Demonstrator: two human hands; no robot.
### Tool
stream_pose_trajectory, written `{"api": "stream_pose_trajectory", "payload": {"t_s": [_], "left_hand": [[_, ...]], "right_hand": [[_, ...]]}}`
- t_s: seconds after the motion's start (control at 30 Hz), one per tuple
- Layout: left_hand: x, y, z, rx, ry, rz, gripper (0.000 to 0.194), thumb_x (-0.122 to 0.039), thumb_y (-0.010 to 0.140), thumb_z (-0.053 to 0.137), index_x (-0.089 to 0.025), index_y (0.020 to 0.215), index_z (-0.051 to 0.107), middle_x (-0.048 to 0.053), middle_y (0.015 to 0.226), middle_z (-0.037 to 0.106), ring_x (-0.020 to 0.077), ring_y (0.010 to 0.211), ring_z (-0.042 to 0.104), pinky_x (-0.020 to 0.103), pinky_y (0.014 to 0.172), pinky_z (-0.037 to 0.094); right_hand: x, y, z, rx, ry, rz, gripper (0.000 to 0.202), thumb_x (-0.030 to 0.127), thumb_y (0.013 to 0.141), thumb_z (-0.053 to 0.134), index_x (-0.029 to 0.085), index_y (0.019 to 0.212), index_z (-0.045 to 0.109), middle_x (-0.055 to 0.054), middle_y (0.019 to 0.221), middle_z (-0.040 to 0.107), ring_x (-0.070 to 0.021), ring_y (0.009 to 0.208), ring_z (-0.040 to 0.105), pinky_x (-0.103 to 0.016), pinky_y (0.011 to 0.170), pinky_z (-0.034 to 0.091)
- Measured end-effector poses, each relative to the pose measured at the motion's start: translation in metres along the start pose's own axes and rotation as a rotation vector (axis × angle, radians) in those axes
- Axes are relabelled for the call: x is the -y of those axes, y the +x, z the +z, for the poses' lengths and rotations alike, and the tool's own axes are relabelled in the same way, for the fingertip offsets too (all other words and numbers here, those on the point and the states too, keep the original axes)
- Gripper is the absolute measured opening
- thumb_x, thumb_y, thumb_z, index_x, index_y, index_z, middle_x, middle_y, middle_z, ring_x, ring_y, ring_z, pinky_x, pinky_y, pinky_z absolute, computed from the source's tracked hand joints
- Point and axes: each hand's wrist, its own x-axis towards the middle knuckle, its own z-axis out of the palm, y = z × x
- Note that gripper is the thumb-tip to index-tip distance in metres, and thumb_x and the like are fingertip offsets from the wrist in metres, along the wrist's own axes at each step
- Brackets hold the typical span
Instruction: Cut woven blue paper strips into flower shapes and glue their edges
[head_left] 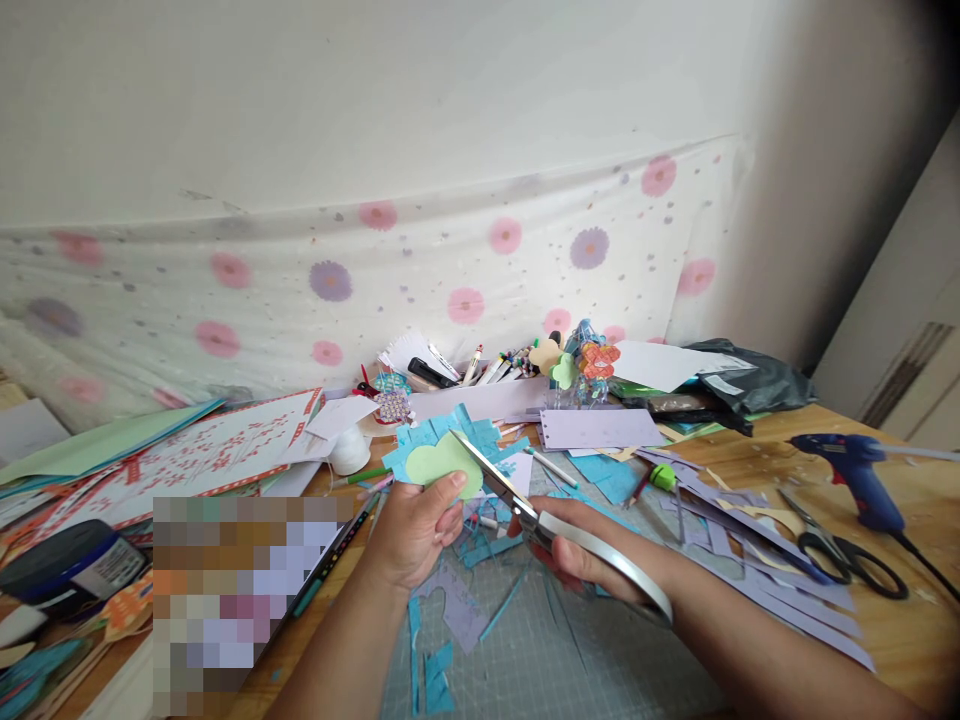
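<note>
My left hand [424, 525] pinches a light green rounded paper shape [442, 462], which lies against a blue paper piece [459, 420] with a notched edge. Silver-handled scissors [517, 497] are in my right hand [566, 550], its fingers wrapped round the handles. The blades point up and left, with their tip at the upper right of the green shape. Whether blue paper lies between the blades is too small to tell. Below the hands, blue scraps [439, 678] and a lilac scrap [459, 607] rest on a grey cutting mat [540, 655].
A blue glue gun [862, 480] and black-handled scissors [847, 560] lie at the right, beside lilac strips [795, 600]. White thread [349, 450] stands behind my left hand. A dark jar [71, 568] is at the left. Pens and paper flowers [600, 360] line the back.
</note>
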Motion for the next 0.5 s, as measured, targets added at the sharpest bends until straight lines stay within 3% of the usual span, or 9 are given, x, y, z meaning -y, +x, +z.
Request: {"api": "stream_pose_trajectory", "payload": {"t_s": [0.5], "left_hand": [[-0.0006,-0.001,-0.0004,0.031,-0.035,-0.019,0.043,-0.039,0.064,0.075,-0.02,0.057,0.036,-0.013,0.036,0.029,0.0018,0.033,0.019,0.018,0.037,0.018]], "right_hand": [[0.0021,-0.0006,0.0001,0.011,0.01,0.034,0.071,0.077,0.079,0.037,0.017,0.114,0.052,0.005,0.066,0.039,-0.0078,0.05,0.04,-0.022,0.05,0.039]]}}
